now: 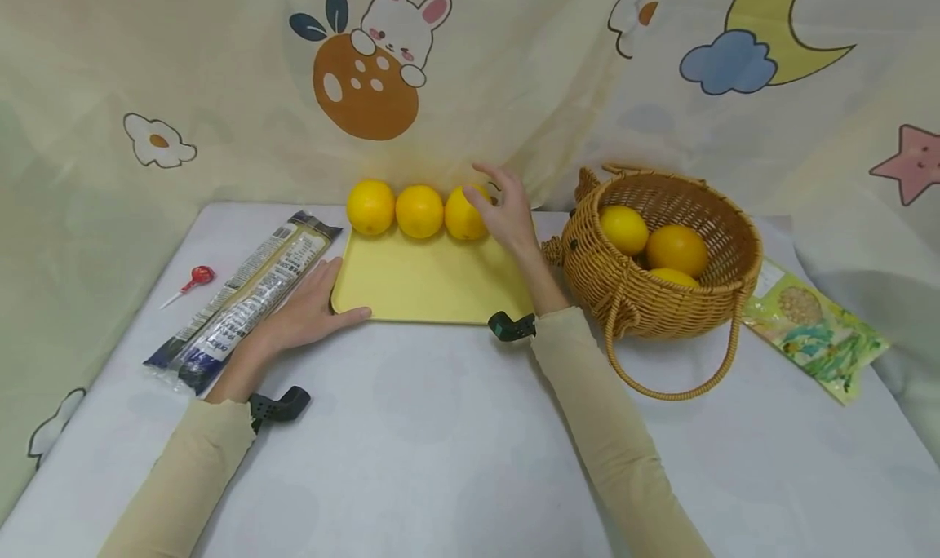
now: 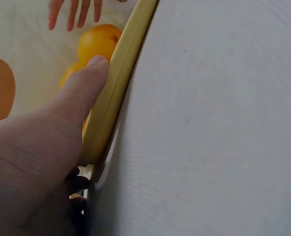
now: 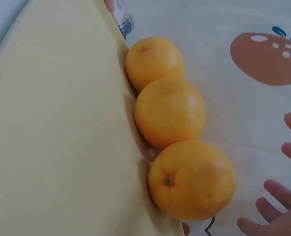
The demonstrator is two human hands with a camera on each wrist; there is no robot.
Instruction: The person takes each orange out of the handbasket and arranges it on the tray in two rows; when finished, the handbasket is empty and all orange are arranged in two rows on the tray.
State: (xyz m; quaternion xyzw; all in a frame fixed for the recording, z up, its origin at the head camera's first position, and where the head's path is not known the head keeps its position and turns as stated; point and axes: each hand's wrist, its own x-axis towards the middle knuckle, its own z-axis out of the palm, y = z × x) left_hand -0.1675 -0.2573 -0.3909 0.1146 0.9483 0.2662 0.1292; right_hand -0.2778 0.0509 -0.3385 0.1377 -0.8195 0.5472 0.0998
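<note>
My left hand point(image 1: 312, 301) lies at the near left corner of a yellow tray point(image 1: 433, 285). Its thumb point(image 2: 83, 86) stretches along the front rim, and the fingers lie along the left side, partly hidden. Along the tray's far edge three oranges stand in a row: the left point(image 1: 370, 207), middle point(image 1: 419, 211) and right one point(image 1: 464, 215). Over the right orange is my right hand point(image 1: 512, 215), fingers spread and holding nothing. In the right wrist view its fingers point(image 3: 278, 196) are apart from the nearest orange point(image 3: 192, 181).
Right of the tray stands a wicker basket point(image 1: 661, 313) with several oranges inside, its handle hanging forward. A green printed packet point(image 1: 822, 334) lies beyond it. Left of the tray are a long plastic package point(image 1: 250, 297) and a red lollipop point(image 1: 200, 276). A patterned cloth point(image 1: 514, 68) hangs behind.
</note>
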